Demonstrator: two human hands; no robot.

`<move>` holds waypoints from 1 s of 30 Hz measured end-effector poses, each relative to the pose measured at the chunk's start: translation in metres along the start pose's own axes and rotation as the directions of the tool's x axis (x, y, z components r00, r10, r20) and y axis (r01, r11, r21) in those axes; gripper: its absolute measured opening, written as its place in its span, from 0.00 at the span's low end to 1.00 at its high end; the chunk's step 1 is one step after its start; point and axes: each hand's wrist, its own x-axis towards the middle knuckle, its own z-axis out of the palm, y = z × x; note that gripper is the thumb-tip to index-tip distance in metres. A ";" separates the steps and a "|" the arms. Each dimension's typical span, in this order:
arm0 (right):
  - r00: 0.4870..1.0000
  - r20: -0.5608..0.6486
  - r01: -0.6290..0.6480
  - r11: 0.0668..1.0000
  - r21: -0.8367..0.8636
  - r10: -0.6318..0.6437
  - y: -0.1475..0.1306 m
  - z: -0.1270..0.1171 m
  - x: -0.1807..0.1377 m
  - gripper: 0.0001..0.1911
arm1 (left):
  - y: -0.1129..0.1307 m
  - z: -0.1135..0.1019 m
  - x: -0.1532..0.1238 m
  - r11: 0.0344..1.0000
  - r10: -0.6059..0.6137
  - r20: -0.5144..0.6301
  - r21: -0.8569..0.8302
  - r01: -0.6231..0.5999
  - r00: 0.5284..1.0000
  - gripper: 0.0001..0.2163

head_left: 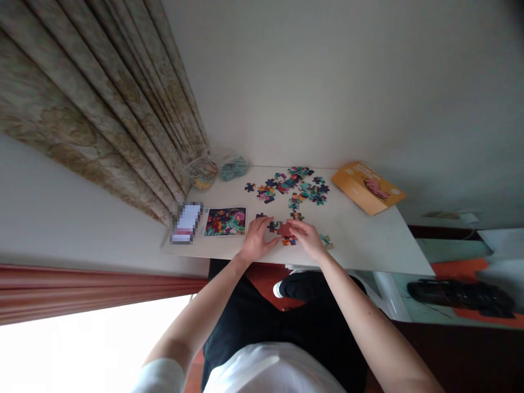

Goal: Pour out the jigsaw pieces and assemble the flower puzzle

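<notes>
Two or so joined jigsaw puzzle pieces, teal and reddish [282, 230], lie on the white table between my hands. My left hand [257, 240] rests at their left, thumb and forefinger apart, holding nothing that I can see. At their right edge, my right hand [308, 236] has its thumb and fingertips closed on the reddish puzzle piece. Other pieces lie close by: an orange and dark one [289, 240] just below, another [297, 216] above the right fingers, and a teal one [326, 240] beside the right hand. My left fingers partly cover a dark piece [260, 215].
A heap of loose puzzle pieces [289, 183] spreads across the table's back. The picture card [225, 222] and a blurred-out phone [186, 222] lie left. Two clear bags [233, 167] stand in the back left corner; an orange box [362, 188] is at the right.
</notes>
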 end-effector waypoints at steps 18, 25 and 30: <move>0.995 0.016 0.101 0.983 -0.156 -0.100 0.018 -0.005 -0.018 0.22 | 0.005 -0.004 -0.013 0.990 0.131 0.045 -0.064 -0.128 0.990 0.20; 0.921 0.056 0.349 0.751 -0.560 -0.385 0.026 -0.004 -0.031 0.17 | 0.002 -0.023 -0.031 0.997 0.075 0.149 0.020 -0.079 0.986 0.16; 0.934 0.173 0.351 0.712 -0.608 -0.312 0.021 -0.007 -0.028 0.30 | 0.003 -0.022 -0.029 0.996 0.018 0.195 0.078 -0.034 0.981 0.15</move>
